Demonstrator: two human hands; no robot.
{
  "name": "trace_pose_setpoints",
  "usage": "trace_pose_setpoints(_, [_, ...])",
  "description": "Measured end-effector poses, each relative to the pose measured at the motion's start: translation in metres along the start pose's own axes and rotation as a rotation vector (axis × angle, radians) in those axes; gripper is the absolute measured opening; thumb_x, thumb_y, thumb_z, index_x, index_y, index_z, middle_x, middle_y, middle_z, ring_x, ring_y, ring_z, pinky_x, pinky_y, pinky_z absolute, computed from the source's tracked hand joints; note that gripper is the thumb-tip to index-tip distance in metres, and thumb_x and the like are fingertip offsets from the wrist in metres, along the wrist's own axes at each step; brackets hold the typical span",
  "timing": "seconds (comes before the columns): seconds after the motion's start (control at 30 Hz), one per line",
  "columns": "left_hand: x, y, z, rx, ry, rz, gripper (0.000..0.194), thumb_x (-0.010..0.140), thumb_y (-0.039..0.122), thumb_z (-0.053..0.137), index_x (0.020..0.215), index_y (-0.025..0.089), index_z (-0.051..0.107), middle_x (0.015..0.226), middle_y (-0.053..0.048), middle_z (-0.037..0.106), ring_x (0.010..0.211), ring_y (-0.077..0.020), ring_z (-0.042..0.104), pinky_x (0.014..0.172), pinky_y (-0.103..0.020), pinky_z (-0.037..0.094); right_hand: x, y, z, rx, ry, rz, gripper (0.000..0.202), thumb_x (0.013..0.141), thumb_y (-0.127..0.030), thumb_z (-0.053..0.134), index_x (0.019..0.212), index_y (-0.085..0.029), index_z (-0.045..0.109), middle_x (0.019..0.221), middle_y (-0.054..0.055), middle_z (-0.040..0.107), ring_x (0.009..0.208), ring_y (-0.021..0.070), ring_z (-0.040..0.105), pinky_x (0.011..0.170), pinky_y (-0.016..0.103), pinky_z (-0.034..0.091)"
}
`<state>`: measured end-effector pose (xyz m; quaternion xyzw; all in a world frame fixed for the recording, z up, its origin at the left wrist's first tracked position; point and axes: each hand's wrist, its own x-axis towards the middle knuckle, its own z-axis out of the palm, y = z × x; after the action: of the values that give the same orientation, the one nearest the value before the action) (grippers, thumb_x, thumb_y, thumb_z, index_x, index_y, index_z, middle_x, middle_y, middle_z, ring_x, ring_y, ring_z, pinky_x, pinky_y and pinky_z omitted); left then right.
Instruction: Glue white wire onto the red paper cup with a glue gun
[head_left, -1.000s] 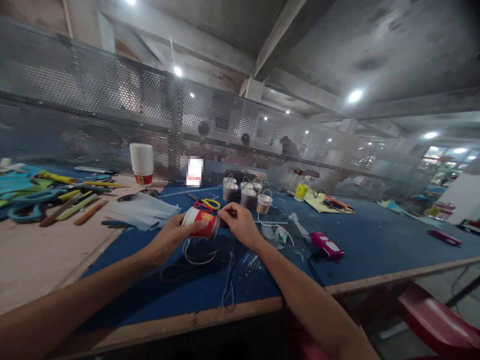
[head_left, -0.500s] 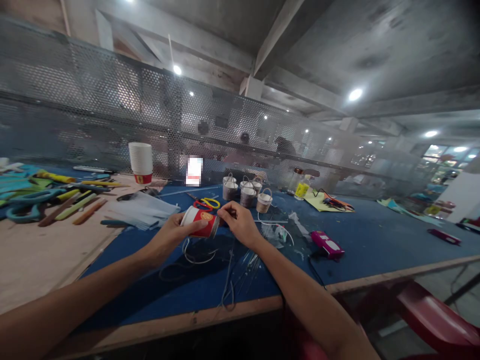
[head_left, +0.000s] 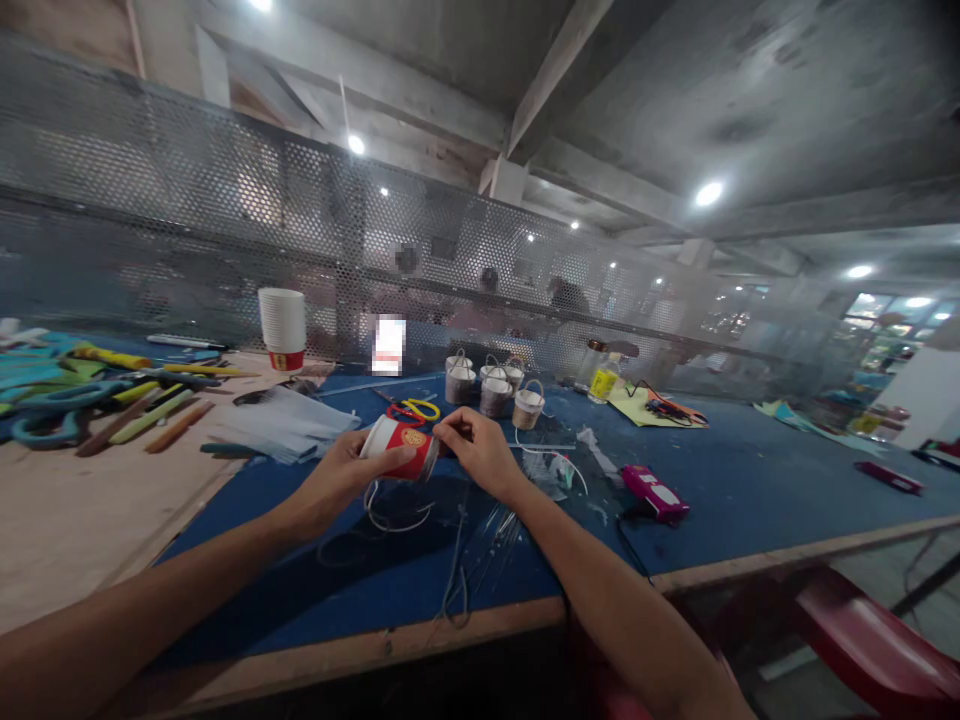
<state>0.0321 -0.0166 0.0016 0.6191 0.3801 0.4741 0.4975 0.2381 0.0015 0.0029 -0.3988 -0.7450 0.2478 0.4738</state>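
Centre: red-and-white round paper cup (head_left: pixel 390 442), likely light, crushable; best held near rim. Left hand (head_left: pixel 337 475) clamps it; right hand's (head_left: pixel 484 455) fingertips together.

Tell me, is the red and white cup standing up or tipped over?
Tipped: the red and white cup lies sideways in the left hand, its white end pointing left.

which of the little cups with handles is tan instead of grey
The rightmost handled cup. Its side is tan, while the left cup and middle front cup are grey; the rear one is mostly hidden.
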Motion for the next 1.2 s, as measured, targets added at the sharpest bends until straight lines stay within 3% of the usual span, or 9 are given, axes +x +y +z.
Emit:
trace_pose_setpoints(0.43, [-0.0002,0.0014,0.0008,-0.033,0.002,0.005,0.024,0.071,0.038,0.080,0.081,0.016,0.076,0.078,-0.007,0.077,0.068,-0.0211,0.066,0.068,-0.030,0.050,-0.0015,-0.0032,-0.0002,0.050,-0.001,0.034,0.028,0.092,-0.047,0.057,0.087,-0.020,0.061,0.072,0.000,0.066,0.063,0.0136,0.063,0.057,0.023,0.046])
trace_pose_setpoints(0.63, [0.0010,-0.0013,0.0002,-0.050,-0.010,0.021,0.023,0.072,0.038,0.080,0.081,0.017,0.076,0.076,-0.005,0.076,0.066,-0.0177,0.065,0.068,-0.027,0.049,-0.0017,-0.0026,0.0001,0.056,-0.004,0.025,0.026,0.092,-0.045,0.058,0.087,-0.020,0.061,0.069,-0.001,0.067,0.062,0.0133,0.063,0.058,0.022,0.046])
trace_pose_setpoints(0.87, [-0.0003,0.0017,0.0010,-0.025,-0.037,0.003,0.030,0.075,0.042,0.077,0.086,0.014,0.075,0.081,-0.008,0.077,0.072,-0.0219,0.068,0.073,-0.031,0.050,-0.0003,-0.0016,-0.0006,0.060,-0.018,0.028,0.027,0.091,-0.046,0.059,0.087,-0.019,0.061,0.070,-0.001,0.067,0.063,0.0127,0.063,0.060,0.022,0.047])
trace_pose_setpoints(1.2, [-0.0002,-0.0018,-0.0019,0.022,-0.020,0.039,0.024,0.074,0.041,0.077,0.080,0.018,0.076,0.075,-0.005,0.075,0.067,-0.0204,0.064,0.067,-0.030,0.048,0.0005,-0.0011,-0.0005,0.105,-0.030,0.026,0.025,0.089,-0.043,0.062,0.085,-0.019,0.061,0.070,-0.002,0.066,0.065,0.0120,0.062,0.063,0.022,0.047])
